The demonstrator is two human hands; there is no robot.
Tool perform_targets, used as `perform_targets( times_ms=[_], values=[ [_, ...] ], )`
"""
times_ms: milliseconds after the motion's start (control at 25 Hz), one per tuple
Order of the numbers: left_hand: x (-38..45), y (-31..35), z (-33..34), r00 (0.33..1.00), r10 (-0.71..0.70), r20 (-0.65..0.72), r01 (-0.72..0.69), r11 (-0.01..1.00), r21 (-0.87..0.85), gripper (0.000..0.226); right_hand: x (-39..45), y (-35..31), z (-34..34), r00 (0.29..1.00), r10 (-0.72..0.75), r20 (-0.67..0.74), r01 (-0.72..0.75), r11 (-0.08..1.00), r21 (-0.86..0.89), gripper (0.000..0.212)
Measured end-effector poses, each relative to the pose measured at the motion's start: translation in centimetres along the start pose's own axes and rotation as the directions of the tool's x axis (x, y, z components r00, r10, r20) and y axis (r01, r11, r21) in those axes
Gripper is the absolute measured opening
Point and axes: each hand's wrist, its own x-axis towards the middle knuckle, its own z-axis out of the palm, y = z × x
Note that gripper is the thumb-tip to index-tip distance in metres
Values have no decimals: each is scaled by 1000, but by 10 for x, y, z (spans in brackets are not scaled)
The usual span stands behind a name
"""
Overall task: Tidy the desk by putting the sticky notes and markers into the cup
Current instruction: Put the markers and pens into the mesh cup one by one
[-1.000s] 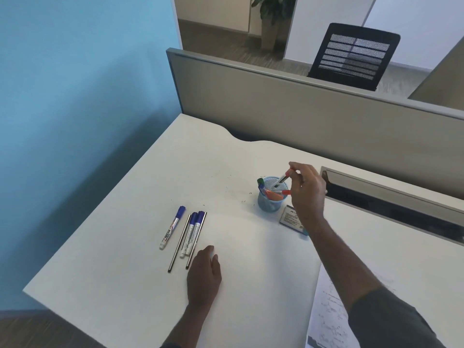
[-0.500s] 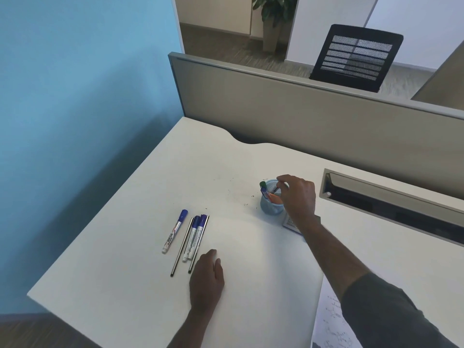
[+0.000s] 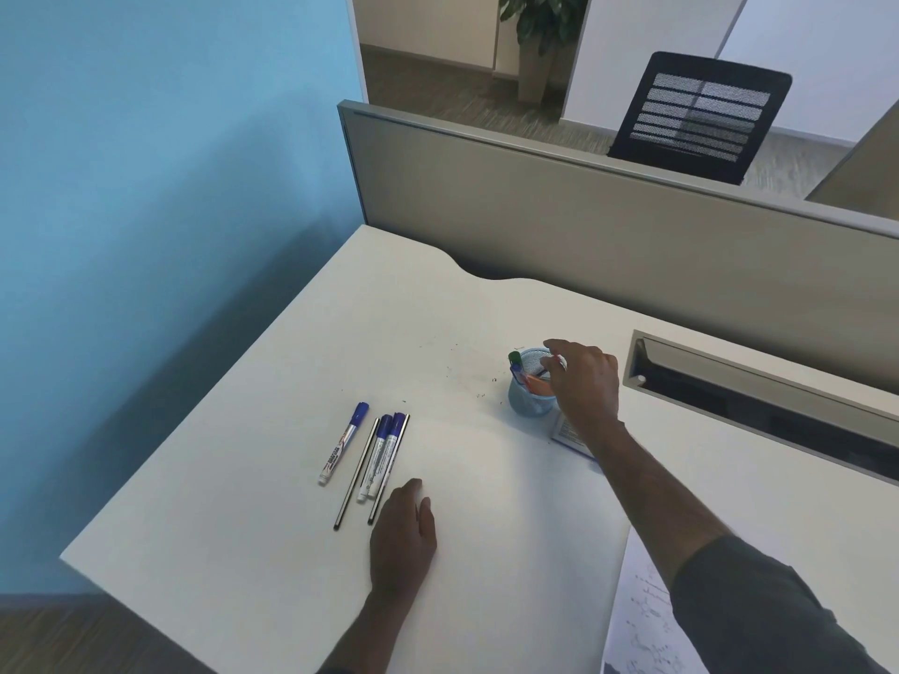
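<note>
A blue mesh cup (image 3: 529, 407) stands on the white desk (image 3: 272, 552) and holds a green-capped marker (image 3: 514, 358) and orange sticky notes (image 3: 538, 384). My right hand (image 3: 586, 381) hovers over the cup's rim, its fingertips pinching a white-bodied marker (image 3: 560, 363) that reaches down into the cup. My left hand (image 3: 401, 532) lies flat on the desk. Just beyond its fingertips lie a blue-capped marker (image 3: 343, 442), two more blue-capped markers (image 3: 382, 454) side by side, and two thin dark pencils (image 3: 357, 474).
A small printed pad (image 3: 566, 430) lies under my right wrist beside the cup. A printed sheet (image 3: 637, 620) lies at the desk's near right. A cable slot (image 3: 759, 396) runs along the back right, in front of a beige partition (image 3: 584, 221). The desk edge drops off to the left.
My right hand has come down from above the cup to its rim, lowering the marker inside. The left hand has stayed flat on the desk.
</note>
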Motion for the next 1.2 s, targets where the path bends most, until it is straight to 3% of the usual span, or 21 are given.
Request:
perform_targets(
  times_ms=[320, 480, 600, 720, 880, 960, 1040, 1200],
  values=[
    [21, 11, -19, 960, -271, 65, 276, 958, -81, 54, -13, 0, -20, 999, -16, -33, 18, 999, 41, 22],
    [27, 12, -19, 940, -327, 98, 333, 942, -42, 56, -31, 0, -22, 986, -68, -155, 78, 995, 59, 16],
    [28, 13, -18, 939, -328, 103, 333, 943, -28, 51, -51, -3, -18, 956, -125, -266, 155, 983, 98, 10],
    [24, 14, -20, 946, -318, 64, 322, 945, -61, 34, -71, -10, -7, 955, -168, -246, 199, 974, 106, 18],
    [23, 14, -23, 929, -369, 17, 366, 926, 92, 22, -97, -24, 10, 949, -198, -245, 248, 949, 194, 17],
    [23, 15, -24, 928, -372, 28, 364, 918, 159, 16, -112, -31, 19, 966, -168, -198, 216, 942, 256, 14],
    [24, 18, -24, 930, -367, 33, 354, 914, 199, 16, -125, -39, 26, 994, -76, -76, 95, 949, 299, 17],
    [24, 32, -24, 957, -279, 83, 277, 960, 38, 10, -132, -50, 32, 984, 52, 172, -111, 927, 358, 28]
  ],
)
